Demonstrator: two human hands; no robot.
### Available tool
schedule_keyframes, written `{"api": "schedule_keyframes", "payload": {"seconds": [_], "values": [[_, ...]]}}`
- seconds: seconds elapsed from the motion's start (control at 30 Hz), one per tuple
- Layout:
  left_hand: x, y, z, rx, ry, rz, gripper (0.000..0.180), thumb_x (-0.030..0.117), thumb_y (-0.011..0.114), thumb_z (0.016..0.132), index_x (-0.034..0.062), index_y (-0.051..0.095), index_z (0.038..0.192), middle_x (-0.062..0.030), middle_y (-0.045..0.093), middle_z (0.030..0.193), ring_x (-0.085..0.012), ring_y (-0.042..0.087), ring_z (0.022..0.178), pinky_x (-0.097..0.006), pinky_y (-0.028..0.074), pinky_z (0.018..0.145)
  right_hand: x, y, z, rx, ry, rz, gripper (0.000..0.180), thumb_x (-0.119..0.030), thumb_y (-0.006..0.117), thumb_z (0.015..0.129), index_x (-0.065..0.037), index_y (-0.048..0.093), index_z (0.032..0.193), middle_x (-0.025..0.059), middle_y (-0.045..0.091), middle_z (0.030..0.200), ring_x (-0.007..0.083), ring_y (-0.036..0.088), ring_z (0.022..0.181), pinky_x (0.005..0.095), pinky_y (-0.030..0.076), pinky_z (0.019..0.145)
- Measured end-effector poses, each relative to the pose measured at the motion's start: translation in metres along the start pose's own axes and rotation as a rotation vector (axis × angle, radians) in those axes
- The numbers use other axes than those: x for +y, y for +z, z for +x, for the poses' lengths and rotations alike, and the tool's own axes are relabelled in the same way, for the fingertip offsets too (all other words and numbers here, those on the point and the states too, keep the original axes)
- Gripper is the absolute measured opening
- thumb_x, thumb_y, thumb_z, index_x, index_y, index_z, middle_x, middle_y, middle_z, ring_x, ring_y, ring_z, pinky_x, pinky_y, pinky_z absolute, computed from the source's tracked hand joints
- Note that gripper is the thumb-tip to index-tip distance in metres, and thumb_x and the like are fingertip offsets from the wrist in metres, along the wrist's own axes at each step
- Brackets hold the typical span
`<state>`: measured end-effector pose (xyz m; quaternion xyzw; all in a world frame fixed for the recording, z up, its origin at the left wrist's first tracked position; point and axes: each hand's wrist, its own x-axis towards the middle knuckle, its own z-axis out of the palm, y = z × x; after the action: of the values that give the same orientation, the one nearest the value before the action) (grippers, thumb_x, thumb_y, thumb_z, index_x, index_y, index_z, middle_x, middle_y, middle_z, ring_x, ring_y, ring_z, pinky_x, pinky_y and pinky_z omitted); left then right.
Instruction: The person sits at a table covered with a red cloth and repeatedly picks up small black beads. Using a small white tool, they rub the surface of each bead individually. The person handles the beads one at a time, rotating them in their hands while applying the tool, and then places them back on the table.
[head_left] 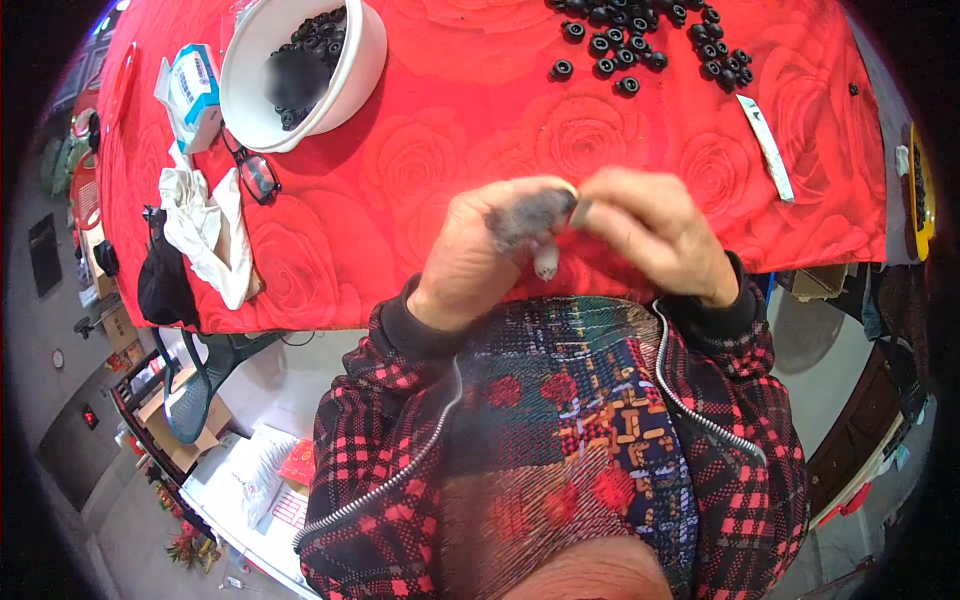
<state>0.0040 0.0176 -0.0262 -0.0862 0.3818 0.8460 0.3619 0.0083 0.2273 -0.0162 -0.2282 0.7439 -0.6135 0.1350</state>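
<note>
Both hands are up together just over the near edge of the red rose-patterned tablecloth (480,130). The left hand (480,255), with a dark grey cover on the thumb and a pale tip showing on one finger, pinches a small pale piece (572,190) right where it meets the right hand (655,240). The right hand's fingers are curled in, nipping something small and dark at that same meeting point; what it is, I cannot tell.

Count time: one white bowl (365,60) near the far left corner, holding many small black ring-shaped parts. A loose scatter of the same black parts (650,40) sits along the far edge, well over twenty, too crowded for an exact count. One pair of glasses (255,172) just beside the bowl. One white-and-blue soft packet (195,95) at the left edge, one crumpled white cloth (210,235) below it. One narrow white strip (768,145) lies toward the right edge.
</note>
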Motion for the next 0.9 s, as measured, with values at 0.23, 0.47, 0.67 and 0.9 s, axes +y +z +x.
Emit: {"api": "schedule_keyframes", "payload": {"seconds": [0.23, 0.47, 0.67, 0.9], "values": [[0.000, -0.002, -0.003, -0.006, 0.133, 0.104, 0.040, 0.012, 0.068, 0.079, -0.0049, 0.056, 0.114, -0.0068, 0.060, 0.092, -0.0117, 0.056, 0.073, -0.025, 0.048, 0.061, -0.009, 0.003, -0.010, 0.190, -0.003, -0.025, 0.008, -0.003, 0.056, 0.086, 0.001, 0.058, 0.092, 0.0113, 0.061, 0.078, 0.0220, 0.061, 0.070, 0.0313, 0.047, 0.062], [0.003, 0.006, -0.002, -0.086, 0.021, 0.030, 0.035, 0.021, 0.057, 0.090, -0.0032, 0.056, 0.115, -0.0076, 0.062, 0.097, -0.0130, 0.059, 0.078, -0.027, 0.049, 0.059, -0.005, 0.010, 0.008, 0.267, 0.007, -0.047, 0.010, -0.008, 0.056, 0.088, 0.001, 0.058, 0.092, 0.0114, 0.059, 0.075, 0.0196, 0.059, 0.066, 0.0293, 0.045, 0.060], [0.000, -0.001, -0.003, -0.135, 0.038, -0.007, 0.037, 0.022, 0.058, 0.089, -0.0026, 0.055, 0.116, -0.0078, 0.062, 0.100, -0.0131, 0.059, 0.080, -0.027, 0.049, 0.060, -0.004, 0.010, 0.008, 0.217, 0.010, -0.024, 0.011, -0.009, 0.055, 0.089, 0.001, 0.059, 0.092, 0.0099, 0.057, 0.073, 0.0169, 0.056, 0.064, 0.0282, 0.044, 0.059], [0.002, -0.001, -0.003, -0.115, 0.041, 0.154, 0.038, 0.024, 0.058, 0.089, -0.0018, 0.055, 0.117, -0.0070, 0.062, 0.101, -0.0132, 0.059, 0.082, -0.027, 0.049, 0.060, -0.004, 0.007, 0.009, 0.220, 0.023, -0.039, 0.010, -0.009, 0.057, 0.087, 0.000, 0.059, 0.090, 0.0119, 0.058, 0.071, 0.0192, 0.058, 0.062, 0.0293, 0.044, 0.057]]}}
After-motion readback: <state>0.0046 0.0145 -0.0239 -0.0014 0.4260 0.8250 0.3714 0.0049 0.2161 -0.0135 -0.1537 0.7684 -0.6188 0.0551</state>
